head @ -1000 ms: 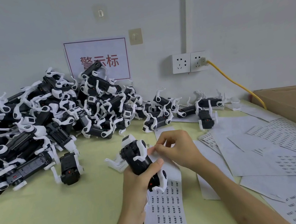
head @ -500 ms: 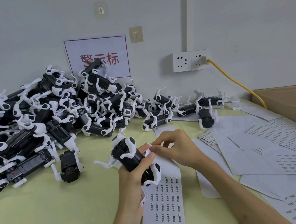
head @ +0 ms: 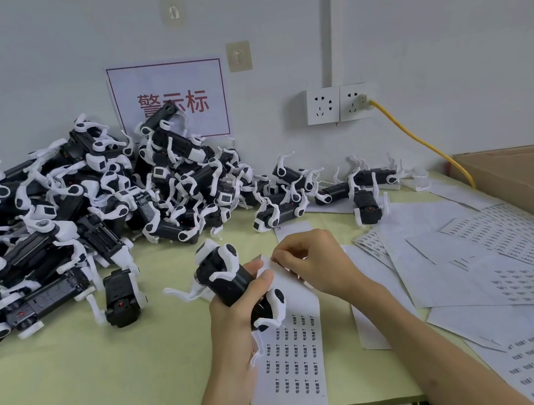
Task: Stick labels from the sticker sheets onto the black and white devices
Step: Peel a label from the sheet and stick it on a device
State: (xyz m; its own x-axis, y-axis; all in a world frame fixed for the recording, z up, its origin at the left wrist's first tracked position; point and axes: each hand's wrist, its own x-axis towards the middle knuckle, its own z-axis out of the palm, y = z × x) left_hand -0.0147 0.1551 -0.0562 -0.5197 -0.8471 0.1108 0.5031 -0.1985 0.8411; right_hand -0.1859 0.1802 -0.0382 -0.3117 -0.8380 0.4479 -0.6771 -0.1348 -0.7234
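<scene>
Black-and-white device (head: 226, 277), clamped in left hand (head: 231, 322) fingers, now shifted slightly left; right hand (head: 320, 263) fingers pinching sticker sheet's (head: 293, 361) top edge, label likely peeling, not yet stuck.

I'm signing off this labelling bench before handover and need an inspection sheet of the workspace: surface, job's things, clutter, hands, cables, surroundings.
Surface: pale green table, its front edge in view.
Job's things: one black and white device held above a sticker sheet near the front edge; pile of devices at back left against the wall.
Clutter: loose sheets overlapping at right.
Hands: left hand grips the device; right hand pinches the sticker sheet's raised top edge. Whether a label is lifted cannot be told.
Cables: yellow cable runs from the wall socket down behind the cardboard box.
Surroundings: red-lettered sign on the white wall.
</scene>
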